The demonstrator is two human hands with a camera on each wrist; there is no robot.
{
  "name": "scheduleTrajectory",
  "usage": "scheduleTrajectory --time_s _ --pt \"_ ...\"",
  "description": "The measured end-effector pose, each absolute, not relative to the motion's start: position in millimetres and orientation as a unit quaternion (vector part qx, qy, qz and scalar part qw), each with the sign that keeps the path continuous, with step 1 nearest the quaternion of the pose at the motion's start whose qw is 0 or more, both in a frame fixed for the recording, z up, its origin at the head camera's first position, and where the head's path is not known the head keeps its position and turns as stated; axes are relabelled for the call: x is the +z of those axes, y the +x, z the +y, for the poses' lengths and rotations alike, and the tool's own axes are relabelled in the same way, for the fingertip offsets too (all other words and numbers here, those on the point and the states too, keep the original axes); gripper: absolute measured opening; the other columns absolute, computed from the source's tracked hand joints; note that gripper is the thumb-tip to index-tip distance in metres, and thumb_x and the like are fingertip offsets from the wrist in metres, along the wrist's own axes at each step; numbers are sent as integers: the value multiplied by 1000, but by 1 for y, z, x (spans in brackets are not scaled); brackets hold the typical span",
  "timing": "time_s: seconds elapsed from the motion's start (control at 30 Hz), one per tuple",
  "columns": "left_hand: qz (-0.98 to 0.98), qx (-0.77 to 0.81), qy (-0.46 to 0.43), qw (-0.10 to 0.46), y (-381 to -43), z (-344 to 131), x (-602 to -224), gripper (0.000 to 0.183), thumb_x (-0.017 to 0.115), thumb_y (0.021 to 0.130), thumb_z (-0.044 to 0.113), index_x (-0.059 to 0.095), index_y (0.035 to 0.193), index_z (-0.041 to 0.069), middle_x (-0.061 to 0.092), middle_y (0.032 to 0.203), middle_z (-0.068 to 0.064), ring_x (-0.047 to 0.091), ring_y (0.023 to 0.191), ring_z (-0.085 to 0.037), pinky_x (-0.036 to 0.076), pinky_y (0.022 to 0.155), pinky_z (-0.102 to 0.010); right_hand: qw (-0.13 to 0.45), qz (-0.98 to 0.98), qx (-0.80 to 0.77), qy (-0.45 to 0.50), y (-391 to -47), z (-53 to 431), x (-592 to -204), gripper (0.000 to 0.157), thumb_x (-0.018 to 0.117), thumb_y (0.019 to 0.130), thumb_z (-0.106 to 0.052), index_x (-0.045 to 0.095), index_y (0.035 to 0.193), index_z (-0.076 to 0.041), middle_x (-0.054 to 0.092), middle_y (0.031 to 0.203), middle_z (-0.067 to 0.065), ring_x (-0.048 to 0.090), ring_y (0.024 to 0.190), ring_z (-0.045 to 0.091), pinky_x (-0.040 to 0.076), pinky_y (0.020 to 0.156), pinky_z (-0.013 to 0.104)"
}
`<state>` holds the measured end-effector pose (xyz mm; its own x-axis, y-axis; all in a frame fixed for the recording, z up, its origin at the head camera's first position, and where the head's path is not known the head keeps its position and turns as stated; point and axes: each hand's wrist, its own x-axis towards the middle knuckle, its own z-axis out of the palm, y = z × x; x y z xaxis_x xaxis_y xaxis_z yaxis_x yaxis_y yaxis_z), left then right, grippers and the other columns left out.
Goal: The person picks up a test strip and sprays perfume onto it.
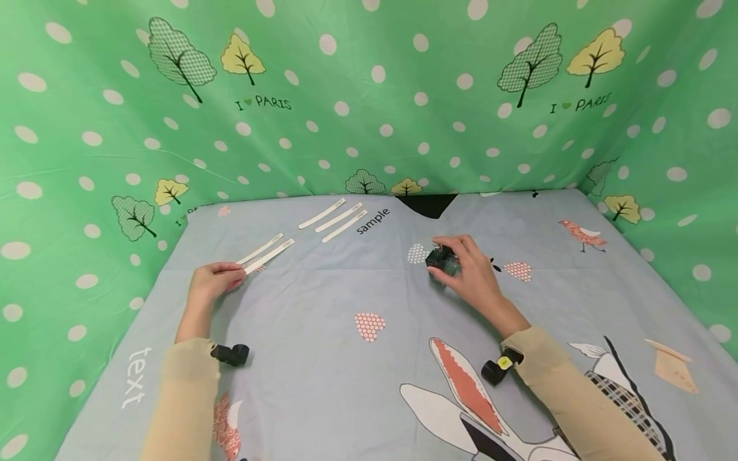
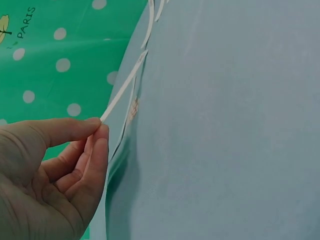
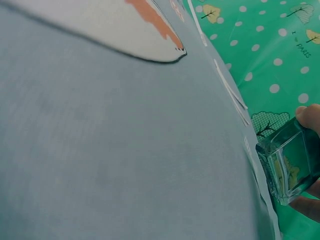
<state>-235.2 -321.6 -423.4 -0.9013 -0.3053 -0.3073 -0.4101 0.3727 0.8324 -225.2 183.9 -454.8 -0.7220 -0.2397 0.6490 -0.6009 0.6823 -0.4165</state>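
Observation:
My left hand (image 1: 216,282) pinches the near end of a white paper strip (image 1: 271,256) between thumb and fingertip. In the left wrist view the held strip (image 2: 122,87) slants upward from the fingertips. A second white strip (image 1: 261,250) lies right beside it on the cloth. Toward the middle right, my right hand (image 1: 473,272) grips a small square glass bottle (image 1: 446,261) with a dark part at its left. The right wrist view shows the bottle's clear, thick-walled glass (image 3: 290,162) between thumb and fingers, tilted close over the cloth.
Three more white strips (image 1: 331,219) lie side by side at the back of the table, near the printed word "sample". A grey-blue printed cloth (image 1: 311,371) covers the table. Green dotted curtains (image 1: 346,83) stand behind it and at both sides.

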Motion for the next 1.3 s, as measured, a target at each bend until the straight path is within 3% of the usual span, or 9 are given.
scheduleTrajectory --time_s 0.4,0.6,0.9,1.13,1.3 --pt "825 511 -240 40 -234 -324 -430 38 71 89 8 61 123 -7 58 75 14 62 65 6 58 69 -15 280 -875 316 236 -225 184 -455 57 86 78 -24 61 129 -19 58 111 15 63 86 26 58 70 40" --pt "830 496 -254 30 -233 -324 -432 40 72 89 9 61 125 -7 61 84 7 61 67 6 58 69 -14 280 -875 318 234 -225 183 -456 57 86 78 -23 61 129 -19 58 110 15 64 86 27 59 71 40" --pt "832 485 -266 32 -231 -325 -429 38 69 92 12 61 126 -3 58 78 14 60 67 7 57 68 -13 278 -876 320 229 -225 183 -456 56 86 78 -23 62 128 -20 58 110 14 64 87 27 59 71 40" --pt "838 476 -266 29 -230 -323 -424 38 69 92 12 62 125 -3 62 91 3 60 68 5 57 69 -14 281 -875 320 232 -225 183 -456 57 86 78 -23 62 129 -19 58 110 14 63 86 27 58 70 40" --pt "834 486 -259 25 -231 -322 -420 38 70 92 11 61 125 -4 61 82 9 61 68 5 58 71 -15 279 -876 318 231 -224 183 -455 57 86 78 -23 61 129 -20 58 112 15 63 86 27 57 70 40"
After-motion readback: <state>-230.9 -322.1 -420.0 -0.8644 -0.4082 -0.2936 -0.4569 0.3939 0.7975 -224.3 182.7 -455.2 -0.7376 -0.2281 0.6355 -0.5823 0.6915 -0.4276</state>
